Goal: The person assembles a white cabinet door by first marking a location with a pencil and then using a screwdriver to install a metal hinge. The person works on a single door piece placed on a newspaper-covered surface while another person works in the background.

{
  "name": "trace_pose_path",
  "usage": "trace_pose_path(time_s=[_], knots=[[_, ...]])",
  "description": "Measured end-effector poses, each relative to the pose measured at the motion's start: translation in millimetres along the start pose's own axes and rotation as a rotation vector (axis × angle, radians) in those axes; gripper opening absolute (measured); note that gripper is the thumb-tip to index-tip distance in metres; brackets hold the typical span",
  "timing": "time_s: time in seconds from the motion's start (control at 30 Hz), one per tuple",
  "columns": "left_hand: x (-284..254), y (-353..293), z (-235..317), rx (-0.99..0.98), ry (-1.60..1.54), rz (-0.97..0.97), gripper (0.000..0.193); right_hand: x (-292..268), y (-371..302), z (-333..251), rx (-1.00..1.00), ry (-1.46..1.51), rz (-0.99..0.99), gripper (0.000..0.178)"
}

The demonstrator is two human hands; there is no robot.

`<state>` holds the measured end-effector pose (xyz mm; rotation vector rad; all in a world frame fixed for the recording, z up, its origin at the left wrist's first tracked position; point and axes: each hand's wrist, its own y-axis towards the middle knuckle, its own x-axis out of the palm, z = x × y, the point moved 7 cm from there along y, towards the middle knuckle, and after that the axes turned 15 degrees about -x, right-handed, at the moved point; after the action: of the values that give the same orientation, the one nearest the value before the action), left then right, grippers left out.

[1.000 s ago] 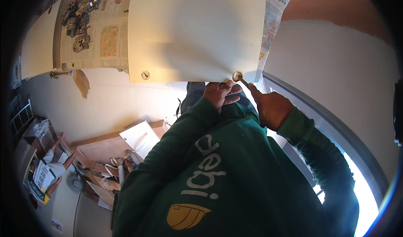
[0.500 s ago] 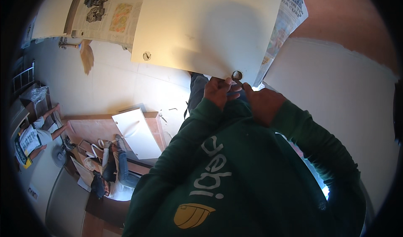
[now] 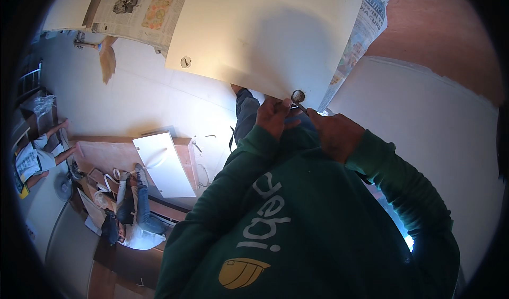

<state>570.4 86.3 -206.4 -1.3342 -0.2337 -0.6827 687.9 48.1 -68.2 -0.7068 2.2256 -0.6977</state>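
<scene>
A large white panel [image 3: 265,28] lies in front of me on newspaper. A round metal fitting [image 3: 298,96] sits at its near corner, and a second one [image 3: 185,62] is further left along the edge. My left hand [image 3: 273,116] grips the panel's edge right beside the near fitting, fingertips touching it. My right hand [image 3: 334,134] is closed around a thin dark tool [image 3: 303,107] whose tip points at that fitting. Both green sleeves come up from the lower edge. The tool's handle is hidden in my fist.
Newspaper sheets [image 3: 143,7] lie under the panel, with small hardware parts on them at the top left. To the left stand a smaller white panel [image 3: 161,164] and a wooden board [image 3: 106,156]. One person [image 3: 135,209] sits low at the left and another [image 3: 37,156] is further left.
The view has shifted, so the panel sits more centred. Both hands stay at the near fitting, and the right hand has drawn closer to it.
</scene>
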Motion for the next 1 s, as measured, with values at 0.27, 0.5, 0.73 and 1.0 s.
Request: trace_pose_path(time_s=[0.27, 0.5, 0.73, 1.0], knots=[[-2, 6, -4, 0.017, 0.006, 0.049, 0.029, 5, 4, 6, 0.129, -0.105, -0.045, 0.064], [1, -1, 8, -0.062, 0.049, 0.025, 0.027, -11, -2, 10, 0.093, -0.086, -0.025, 0.064], [-2, 2, 4, -0.061, 0.069, -0.004, 0.028, 9, -1, 7, 0.005, -0.073, 0.069, 0.067], [0, 2, 4, -0.008, 0.037, 0.02, 0.032, 8, 2, 7, 0.117, -0.143, -0.018, 0.071]])
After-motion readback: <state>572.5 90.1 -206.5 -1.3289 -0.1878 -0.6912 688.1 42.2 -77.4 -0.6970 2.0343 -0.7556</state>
